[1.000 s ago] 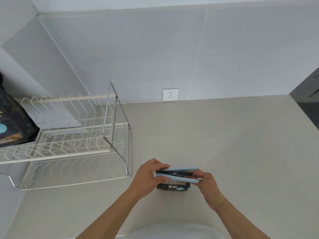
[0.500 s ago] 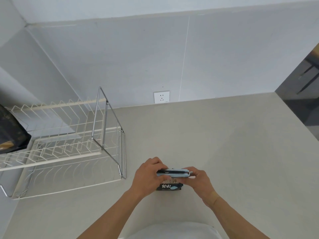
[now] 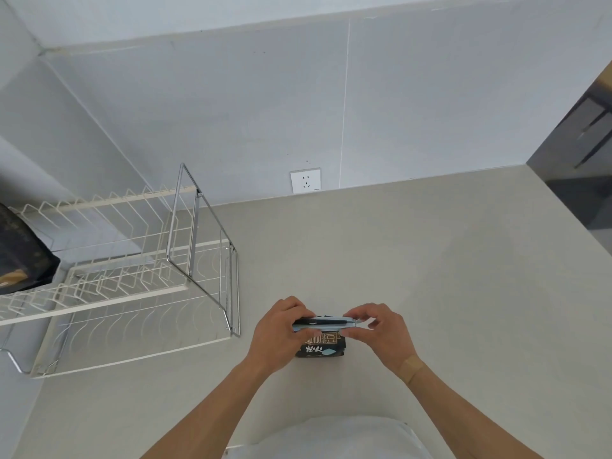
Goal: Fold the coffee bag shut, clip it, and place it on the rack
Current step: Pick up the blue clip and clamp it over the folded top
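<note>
A small black coffee bag [image 3: 319, 348] with white and blue print stands upright on the beige counter [image 3: 430, 276]. A long light-blue clip [image 3: 326, 322] lies closed across its folded top. My left hand [image 3: 280, 332] grips the left end of the clip and bag top. My right hand [image 3: 381, 331] pinches the right end of the clip between thumb and fingers. The white wire rack [image 3: 109, 276] stands to the left, apart from the bag.
A dark bag [image 3: 20, 256] sits on the rack's upper tier at the far left edge. A wall socket [image 3: 305, 180] is on the grey wall behind. The counter ends at the right, where a dark floor [image 3: 583, 180] shows.
The clip's two arms, apart one second ago, have come together over the folded bag top. My right hand's fingers have shifted to the clip's right tip. The camera has swung slightly right.
</note>
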`<state>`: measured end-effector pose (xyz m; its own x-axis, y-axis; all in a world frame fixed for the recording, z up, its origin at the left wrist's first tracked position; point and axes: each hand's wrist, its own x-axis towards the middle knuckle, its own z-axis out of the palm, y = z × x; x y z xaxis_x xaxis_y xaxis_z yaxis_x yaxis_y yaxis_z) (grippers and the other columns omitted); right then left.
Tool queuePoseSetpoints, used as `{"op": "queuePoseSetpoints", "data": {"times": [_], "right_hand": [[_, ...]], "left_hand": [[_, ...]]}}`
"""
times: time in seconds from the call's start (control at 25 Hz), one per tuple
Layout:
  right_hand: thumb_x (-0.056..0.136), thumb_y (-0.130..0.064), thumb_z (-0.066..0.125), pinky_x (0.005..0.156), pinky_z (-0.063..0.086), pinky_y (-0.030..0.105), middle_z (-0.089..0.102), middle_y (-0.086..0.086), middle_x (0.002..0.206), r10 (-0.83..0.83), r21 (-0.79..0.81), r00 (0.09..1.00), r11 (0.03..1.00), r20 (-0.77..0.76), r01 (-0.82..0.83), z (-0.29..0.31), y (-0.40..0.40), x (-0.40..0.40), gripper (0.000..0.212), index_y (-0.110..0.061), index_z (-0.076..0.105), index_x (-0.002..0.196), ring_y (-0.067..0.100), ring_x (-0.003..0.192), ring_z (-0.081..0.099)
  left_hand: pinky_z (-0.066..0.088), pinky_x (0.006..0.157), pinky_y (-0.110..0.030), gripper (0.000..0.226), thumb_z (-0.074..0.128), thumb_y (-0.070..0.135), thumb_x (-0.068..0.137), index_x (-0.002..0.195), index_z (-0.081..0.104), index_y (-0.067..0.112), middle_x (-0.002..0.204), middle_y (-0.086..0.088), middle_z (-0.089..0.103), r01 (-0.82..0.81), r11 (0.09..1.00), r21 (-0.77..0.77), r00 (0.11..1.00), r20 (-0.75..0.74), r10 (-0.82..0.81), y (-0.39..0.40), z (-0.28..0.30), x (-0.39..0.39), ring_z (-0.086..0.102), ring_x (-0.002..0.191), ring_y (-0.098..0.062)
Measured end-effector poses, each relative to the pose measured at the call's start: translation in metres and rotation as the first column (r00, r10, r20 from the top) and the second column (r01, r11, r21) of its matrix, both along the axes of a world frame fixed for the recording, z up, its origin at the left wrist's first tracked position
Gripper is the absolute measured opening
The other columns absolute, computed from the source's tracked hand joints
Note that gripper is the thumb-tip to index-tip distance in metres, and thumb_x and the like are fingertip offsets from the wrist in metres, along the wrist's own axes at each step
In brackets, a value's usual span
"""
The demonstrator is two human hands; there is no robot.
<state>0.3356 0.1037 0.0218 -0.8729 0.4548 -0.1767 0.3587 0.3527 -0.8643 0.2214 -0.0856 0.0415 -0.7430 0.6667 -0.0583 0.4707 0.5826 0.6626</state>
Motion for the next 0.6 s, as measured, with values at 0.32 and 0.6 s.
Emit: {"op": "queuePoseSetpoints", "data": {"times": [0.32,0.6], "right_hand": [[0.060,-0.027,0.088,0.064,0.040,0.011,0.067,-0.010,0.089,-0.102,-0.102,0.995,0.990,-0.002,0.101,-0.0044,-0.0011,-0.0038,0.026,-0.046,0.073,0.068,-0.002,0.084,0.056],[0.070,-0.029,0.083,0.067,0.038,0.014,0.068,-0.020,0.093,-0.053,-0.085,0.998,0.995,-0.020,0.051,-0.0035,-0.0068,-0.0004,0.022,-0.043,0.070,0.081,0.002,0.096,0.055]], "left_hand": [[0.048,0.074,-0.024,0.023,0.077,0.032,0.075,0.095,0.072,0.024,0.089,0.019,0.056,-0.021,1.000,0.020,1.000,0.024,0.021,-0.0019,-0.0022,0.0028,0.052,0.087,0.001],[0.048,0.073,-0.023,0.024,0.075,0.037,0.076,0.098,0.071,0.027,0.088,0.022,0.052,-0.024,1.000,-0.018,1.000,0.013,0.025,-0.0016,-0.0022,0.0013,0.052,0.086,-0.002]]}}
